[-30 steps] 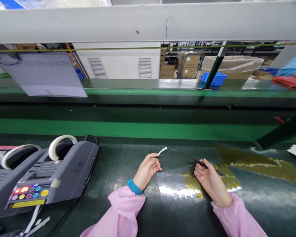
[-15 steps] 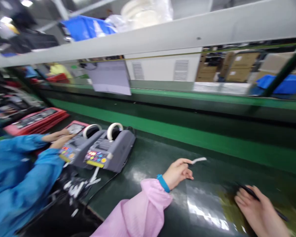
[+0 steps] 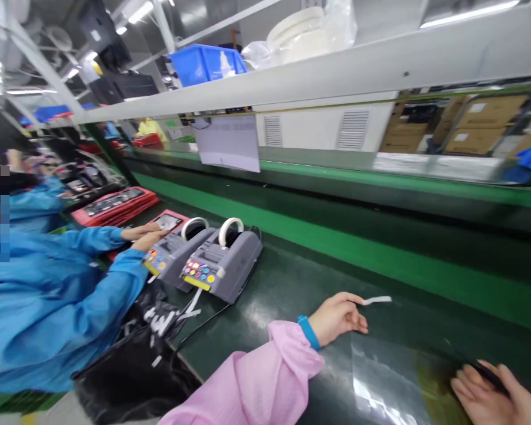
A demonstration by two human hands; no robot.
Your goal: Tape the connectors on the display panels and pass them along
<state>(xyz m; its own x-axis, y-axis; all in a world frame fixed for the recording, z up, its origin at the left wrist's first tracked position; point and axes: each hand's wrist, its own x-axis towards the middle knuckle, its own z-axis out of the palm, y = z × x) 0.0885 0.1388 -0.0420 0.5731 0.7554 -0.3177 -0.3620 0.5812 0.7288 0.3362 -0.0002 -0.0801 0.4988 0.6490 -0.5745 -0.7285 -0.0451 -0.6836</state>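
The near dispenser stands on the bench, a white tape roll on top and its panel lit. The far dispenser stands just to its left, with a roll of its own. Beyond that, further left of the near dispenser, a co-worker's hands are at a red case, and a stack of red cases lies past them. A cable runs from the near dispenser across the bench toward the front. Behind it hang a pale panel and the shelf beam.

Well to the right of the near dispenser, the left hand pinches one end of a white strip between thumb and forefinger, the other fingers loosely curled; the strip's free end points away from the dispenser. Further right, the right hand is closed around a black tool, blurred at the tip. A clear sheet, amber toward that hand, lies flat between and below the hands.

In front of the near dispenser is a black-lined bin, with white scraps heaped at its rim. High behind the dispenser, a blue bin sits on the shelf, its contents hidden.
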